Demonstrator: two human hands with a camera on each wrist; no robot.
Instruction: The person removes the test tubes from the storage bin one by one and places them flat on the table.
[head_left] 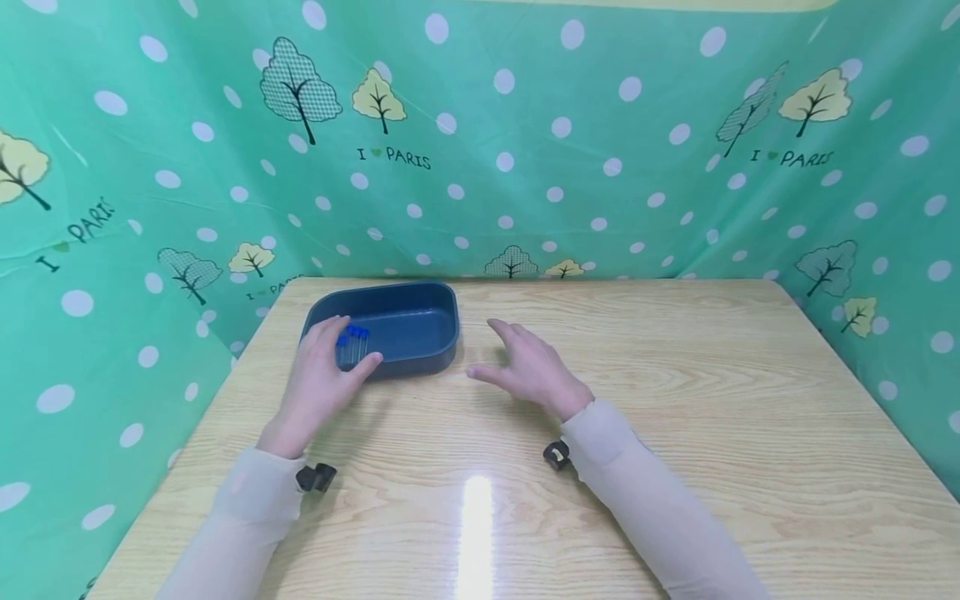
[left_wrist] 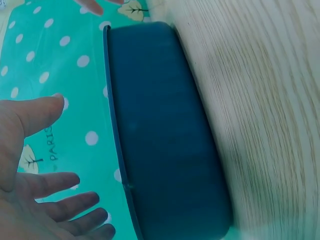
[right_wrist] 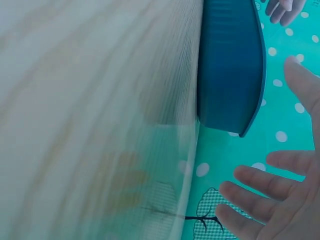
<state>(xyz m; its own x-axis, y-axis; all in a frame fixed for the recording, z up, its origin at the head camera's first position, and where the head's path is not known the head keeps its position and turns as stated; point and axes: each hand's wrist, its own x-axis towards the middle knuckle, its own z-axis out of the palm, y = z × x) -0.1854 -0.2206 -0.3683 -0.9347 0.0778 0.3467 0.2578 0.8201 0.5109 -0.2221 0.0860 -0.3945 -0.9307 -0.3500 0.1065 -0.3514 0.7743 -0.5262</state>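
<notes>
A dark blue rectangular basin (head_left: 408,333) stands on the wooden table, left of centre and toward the back. Inside its left part lie several small clear tubes with blue caps (head_left: 358,332), partly hidden by a hand. My left hand (head_left: 318,375) is above the basin's near left side, thumb apart from the other fingers, holding nothing; the left wrist view shows its spread fingers (left_wrist: 65,205) beside the basin's rim. To the right of the basin hovers my right hand (head_left: 532,367), also holding nothing, its thumb and fingers extended toward the basin.
The light wooden tabletop (head_left: 675,400) surrounds the basin. A green polka-dot curtain (head_left: 495,125) with printed trees hangs behind it and along both sides. A bright light reflection runs down the table's near middle. Black devices sit at both wrists.
</notes>
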